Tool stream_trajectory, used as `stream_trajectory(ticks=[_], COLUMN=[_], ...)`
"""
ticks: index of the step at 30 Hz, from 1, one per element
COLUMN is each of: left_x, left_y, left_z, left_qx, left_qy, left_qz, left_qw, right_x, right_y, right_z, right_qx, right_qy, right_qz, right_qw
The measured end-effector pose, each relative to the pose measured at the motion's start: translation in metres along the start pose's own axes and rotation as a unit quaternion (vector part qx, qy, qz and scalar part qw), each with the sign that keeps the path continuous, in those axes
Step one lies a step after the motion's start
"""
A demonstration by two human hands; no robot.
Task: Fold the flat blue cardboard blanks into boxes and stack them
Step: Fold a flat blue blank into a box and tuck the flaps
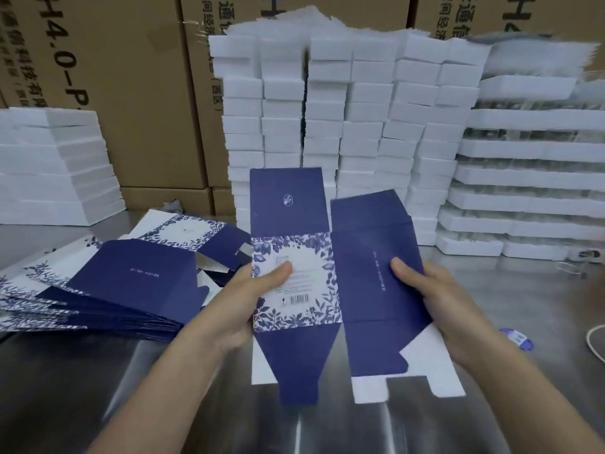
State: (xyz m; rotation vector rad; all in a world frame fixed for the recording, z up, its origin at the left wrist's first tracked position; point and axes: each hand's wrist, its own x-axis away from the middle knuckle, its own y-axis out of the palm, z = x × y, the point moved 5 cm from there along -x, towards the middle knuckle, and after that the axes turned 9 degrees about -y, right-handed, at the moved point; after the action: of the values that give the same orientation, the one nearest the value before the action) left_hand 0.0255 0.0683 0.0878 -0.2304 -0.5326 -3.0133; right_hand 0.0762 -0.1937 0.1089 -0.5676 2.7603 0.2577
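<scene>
Fingers of the left hand (248,299) curl behind the navy-blue cardboard blank with a white floral panel (363,290). Only the thumb shows in front, pressed on the floral panel above the barcode. The right hand (448,306) grips the plain navy panel the same way, thumb on the face and the other fingers hidden behind it. The blank is held between the two hands over the shiny steel table (98,388), in front of the person.

Just to the left lies a fanned pile of flat blue-and-white printed blanks (131,290), close to the left wrist. Behind the held blank stand tall stacks of white foam blocks (327,126). A lower stack of white foam slabs (49,158) sits at far left, with layered white foam trays (523,178) at right. Brown corrugated cartons with black print (131,77) form the back wall. A round blue sticker (515,337) and a white cord (592,342) lie on the table by the right forearm.

The blank's long axis runs away from the person. Its square navy flap points up toward the foam, and its tapered navy tongue points back toward the person. The plain panel angles slightly off the floral one along their shared crease. The white inner side shows on the lower flaps. The print on the panels is too small to read, and the trays' contents are blurred.
</scene>
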Motion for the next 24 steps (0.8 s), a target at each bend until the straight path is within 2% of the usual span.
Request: stream_trajectory(ticks=[2, 4, 6, 8, 10, 15, 20, 24], left_x=[0.004, 0.003, -0.002, -0.008, -0.016, -0.034, -0.055, -0.061], left_y=[0.009, 0.014, 0.009, -0.003, -0.010, -0.016, -0.016, -0.016], left_z=[-0.002, -0.007, -0.009, -0.007, -0.010, -0.015, -0.041, -0.046], left_qx=[0.071, 0.114, 0.068, -0.061, -0.091, 0.034, 0.017, 0.008], left_qy=[-0.017, -0.026, -0.015, 0.007, 0.014, 0.015, 0.032, 0.038], left_qz=[-0.078, -0.098, -0.047, 0.030, 0.032, 0.019, 0.104, 0.116], left_qw=[0.994, 0.988, 0.996, 0.998, 0.995, 0.999, 0.994, 0.992], right_x=[0.006, 0.009, 0.009, 0.004, 0.001, -0.003, -0.007, -0.015], right_y=[0.009, 0.018, 0.018, 0.005, -0.003, -0.016, -0.023, -0.031], right_z=[0.009, 0.020, 0.028, 0.032, 0.032, 0.037, 0.064, 0.071], right_qx=[-0.132, -0.185, -0.158, -0.025, 0.056, 0.007, -0.009, -0.052], right_qy=[0.069, 0.096, 0.100, 0.067, 0.040, 0.046, 0.124, 0.141], right_qz=[-0.025, -0.028, 0.005, 0.039, 0.046, 0.106, 0.110, 0.115], right_qw=[0.988, 0.978, 0.982, 0.997, 0.997, 0.993, 0.986, 0.982])
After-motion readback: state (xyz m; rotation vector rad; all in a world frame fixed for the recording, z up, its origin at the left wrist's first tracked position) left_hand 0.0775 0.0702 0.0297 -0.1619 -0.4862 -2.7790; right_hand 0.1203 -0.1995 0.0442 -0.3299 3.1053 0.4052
